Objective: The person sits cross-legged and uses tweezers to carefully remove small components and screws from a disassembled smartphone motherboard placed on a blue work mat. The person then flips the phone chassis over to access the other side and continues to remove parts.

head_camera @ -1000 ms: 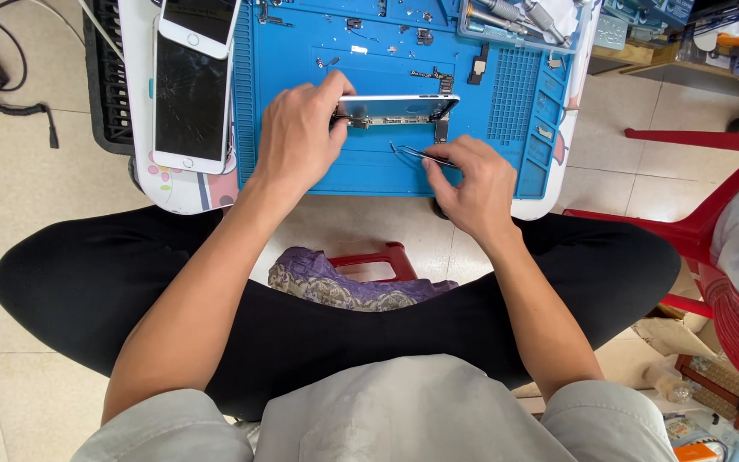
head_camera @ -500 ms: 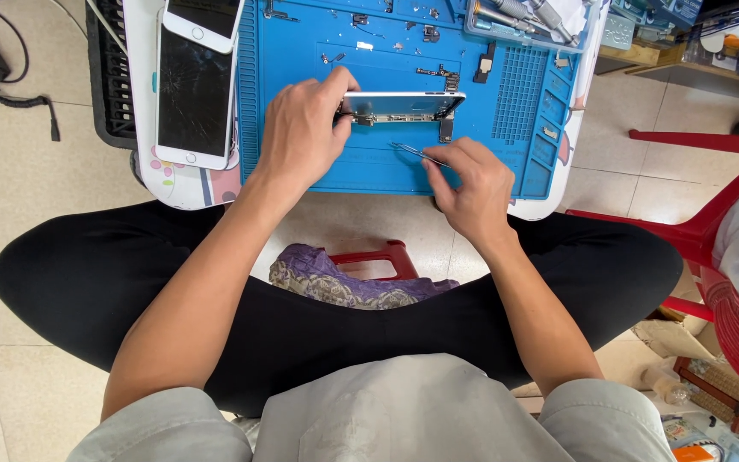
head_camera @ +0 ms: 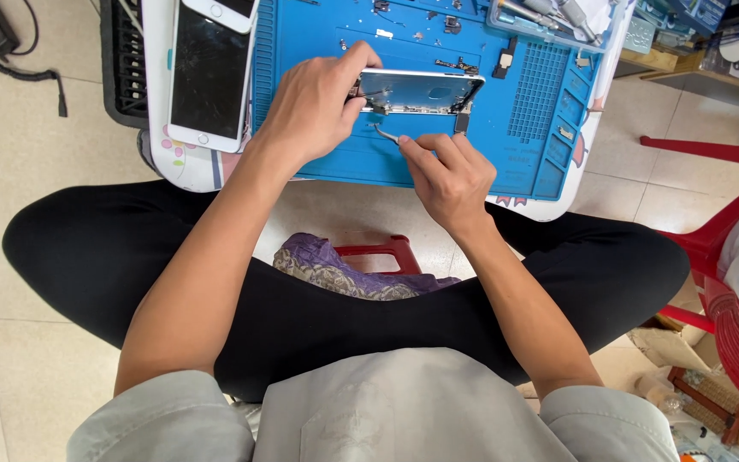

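Two phones [head_camera: 209, 73] left of blue mat [head_camera: 549, 111] (loose screws scattered).

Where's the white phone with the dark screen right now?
In the head view, the white phone with the dark screen lies face up at the upper left, on the white table, left of the blue work mat and the left hand.

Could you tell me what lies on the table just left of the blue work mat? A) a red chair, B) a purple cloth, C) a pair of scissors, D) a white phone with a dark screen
D: a white phone with a dark screen lies face up beside the blue work mat.
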